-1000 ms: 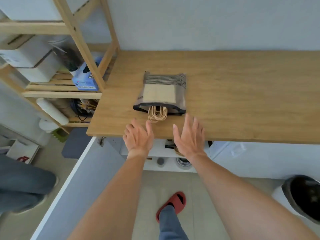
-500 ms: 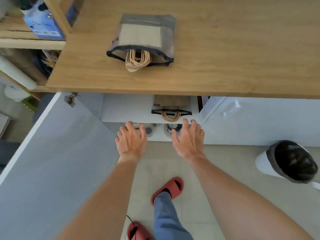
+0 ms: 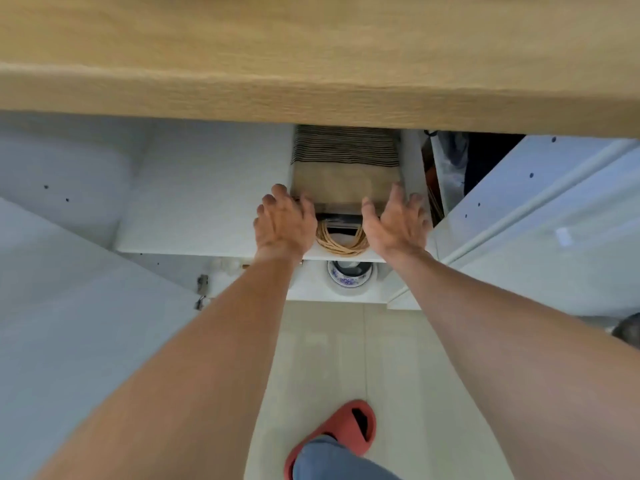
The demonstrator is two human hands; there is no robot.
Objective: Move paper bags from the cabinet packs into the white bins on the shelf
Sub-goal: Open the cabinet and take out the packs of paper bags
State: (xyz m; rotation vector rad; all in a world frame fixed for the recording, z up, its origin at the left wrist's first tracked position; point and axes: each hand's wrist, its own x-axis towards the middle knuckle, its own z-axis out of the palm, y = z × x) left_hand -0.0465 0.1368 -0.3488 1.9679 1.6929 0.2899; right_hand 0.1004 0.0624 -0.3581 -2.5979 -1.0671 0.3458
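Observation:
A pack of brown paper bags [image 3: 346, 174] in clear wrap lies on the white cabinet shelf [image 3: 207, 216] under the wooden counter [image 3: 311, 64], its tan rope handles [image 3: 341, 242] spilling toward me. My left hand [image 3: 284, 223] rests at the pack's front left corner, fingers spread. At the front right corner is my right hand [image 3: 394, 223], palm turned inward, fingers apart. Both hands flank the pack; neither visibly grips it. The white bins are out of view.
The counter's front edge overhangs the cabinet. Open white cabinet doors stand at the left [image 3: 69, 323] and right [image 3: 554, 220]. A blue-patterned bowl [image 3: 349, 275] sits on the lower shelf. My foot in a red slipper [image 3: 332, 438] is on the tiled floor.
I have bent lower and both hands have reached forward from below the shelf to the sides of the pack inside the cabinet. The pack on the counter has left the view.

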